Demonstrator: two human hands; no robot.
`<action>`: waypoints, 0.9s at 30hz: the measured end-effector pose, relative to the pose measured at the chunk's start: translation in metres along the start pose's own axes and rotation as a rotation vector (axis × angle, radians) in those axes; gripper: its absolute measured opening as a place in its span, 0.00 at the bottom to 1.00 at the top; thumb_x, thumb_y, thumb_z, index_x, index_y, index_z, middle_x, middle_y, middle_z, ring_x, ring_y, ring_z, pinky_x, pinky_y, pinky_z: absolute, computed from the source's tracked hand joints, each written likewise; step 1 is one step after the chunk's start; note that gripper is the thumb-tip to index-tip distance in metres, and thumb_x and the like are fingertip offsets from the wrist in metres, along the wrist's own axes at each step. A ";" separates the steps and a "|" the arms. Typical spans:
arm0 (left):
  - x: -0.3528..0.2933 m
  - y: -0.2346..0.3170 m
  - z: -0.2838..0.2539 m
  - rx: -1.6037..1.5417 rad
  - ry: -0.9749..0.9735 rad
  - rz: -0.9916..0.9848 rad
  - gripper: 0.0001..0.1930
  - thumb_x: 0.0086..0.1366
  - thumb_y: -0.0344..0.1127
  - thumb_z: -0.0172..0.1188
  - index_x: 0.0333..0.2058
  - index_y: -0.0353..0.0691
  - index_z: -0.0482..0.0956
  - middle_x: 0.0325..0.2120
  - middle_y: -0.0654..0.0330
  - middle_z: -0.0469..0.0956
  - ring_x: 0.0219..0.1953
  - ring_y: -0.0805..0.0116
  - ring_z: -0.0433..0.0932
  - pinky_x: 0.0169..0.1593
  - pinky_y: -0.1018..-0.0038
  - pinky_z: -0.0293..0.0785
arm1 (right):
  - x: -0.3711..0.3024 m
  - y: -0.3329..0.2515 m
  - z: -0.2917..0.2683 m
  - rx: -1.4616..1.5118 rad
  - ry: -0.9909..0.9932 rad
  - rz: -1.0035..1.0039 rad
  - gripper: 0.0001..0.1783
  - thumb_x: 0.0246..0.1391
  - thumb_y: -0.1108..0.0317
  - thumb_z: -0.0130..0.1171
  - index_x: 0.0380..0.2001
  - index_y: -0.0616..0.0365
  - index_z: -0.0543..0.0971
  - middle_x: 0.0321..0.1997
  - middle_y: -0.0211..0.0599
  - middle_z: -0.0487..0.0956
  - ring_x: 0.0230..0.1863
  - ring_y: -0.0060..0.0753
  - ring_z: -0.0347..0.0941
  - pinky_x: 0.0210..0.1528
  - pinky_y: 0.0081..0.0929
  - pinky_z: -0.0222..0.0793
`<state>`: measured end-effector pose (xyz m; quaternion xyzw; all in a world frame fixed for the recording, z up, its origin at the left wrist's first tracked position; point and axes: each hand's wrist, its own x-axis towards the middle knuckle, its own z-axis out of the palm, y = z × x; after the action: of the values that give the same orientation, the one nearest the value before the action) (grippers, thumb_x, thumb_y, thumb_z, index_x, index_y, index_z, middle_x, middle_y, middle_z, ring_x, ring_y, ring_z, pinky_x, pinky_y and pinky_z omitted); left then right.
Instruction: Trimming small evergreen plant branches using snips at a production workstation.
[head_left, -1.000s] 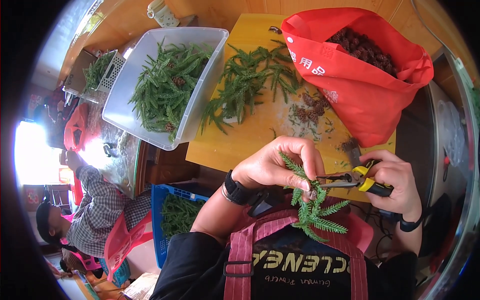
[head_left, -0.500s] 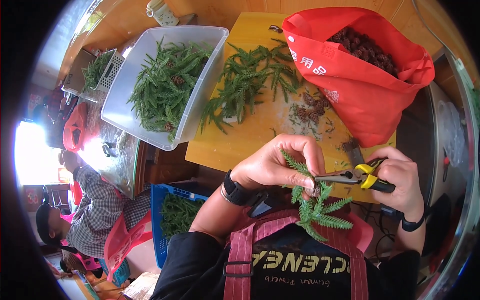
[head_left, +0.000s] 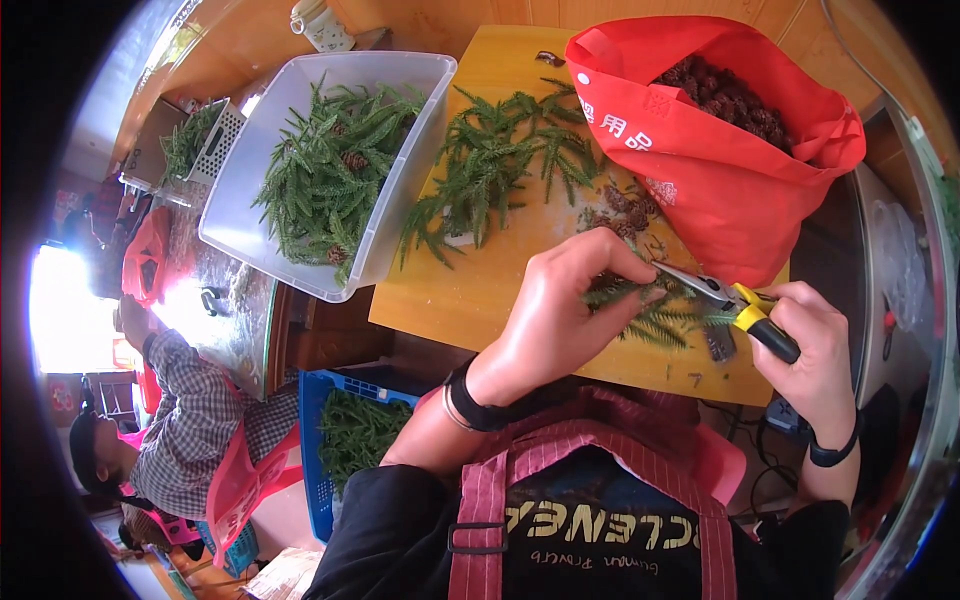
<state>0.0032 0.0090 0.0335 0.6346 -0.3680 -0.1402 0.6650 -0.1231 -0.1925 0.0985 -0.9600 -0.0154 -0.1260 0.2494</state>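
Note:
My left hand (head_left: 565, 305) is over the front of the yellow table, its thumb and fingers pinched on a green pine sprig (head_left: 655, 328). The fingers partly cover the sprig, whose needles spread to the right beneath the pliers. My right hand (head_left: 818, 350) is wrapped round the yellow-and-black handles of needle-nose pliers (head_left: 712, 292). Their metal jaws slant up and left, with the tip at my left fingertips. Whether the jaws grip anything is too small to tell. Just beyond my left hand lie several brown pine cones (head_left: 628, 208).
A red bag (head_left: 740, 205) of pine cones stands at the table's far right. More sprigs (head_left: 490, 165) lie on the table (head_left: 450, 310). At the left are a clear plastic bin (head_left: 235, 240) and a blue basket (head_left: 318, 485), both holding greenery. A person in a checkered shirt (head_left: 195, 430) sits further left.
Both hands have shifted, the left one forward over the table with the sprig. The sprig now points right instead of toward my body. The pliers have tilted, tip up and left.

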 end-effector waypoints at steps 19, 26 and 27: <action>-0.001 -0.011 -0.007 0.280 0.127 0.328 0.10 0.46 0.15 0.59 0.28 0.34 0.73 0.30 0.54 0.77 0.31 0.64 0.77 0.33 0.75 0.73 | -0.015 0.000 -0.003 0.288 -0.131 0.201 0.06 0.37 0.75 0.53 0.22 0.66 0.71 0.28 0.40 0.77 0.38 0.31 0.70 0.37 0.22 0.62; -0.003 -0.013 -0.012 -0.556 -0.167 0.013 0.08 0.54 0.22 0.60 0.31 0.36 0.69 0.33 0.46 0.75 0.29 0.67 0.76 0.30 0.78 0.75 | -0.011 0.017 -0.010 0.358 -0.168 0.233 0.06 0.34 0.74 0.54 0.20 0.65 0.73 0.29 0.40 0.78 0.44 0.36 0.71 0.39 0.26 0.64; -0.003 -0.013 -0.012 -0.556 -0.169 0.014 0.08 0.54 0.22 0.60 0.31 0.36 0.69 0.33 0.46 0.75 0.29 0.67 0.76 0.30 0.78 0.75 | -0.010 0.020 -0.007 0.364 -0.207 0.156 0.06 0.33 0.74 0.54 0.20 0.65 0.72 0.31 0.42 0.78 0.43 0.38 0.72 0.40 0.27 0.65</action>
<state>0.0133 0.0178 0.0210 0.4117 -0.3739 -0.2834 0.7813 -0.1324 -0.2128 0.0923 -0.9054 0.0108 -0.0025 0.4244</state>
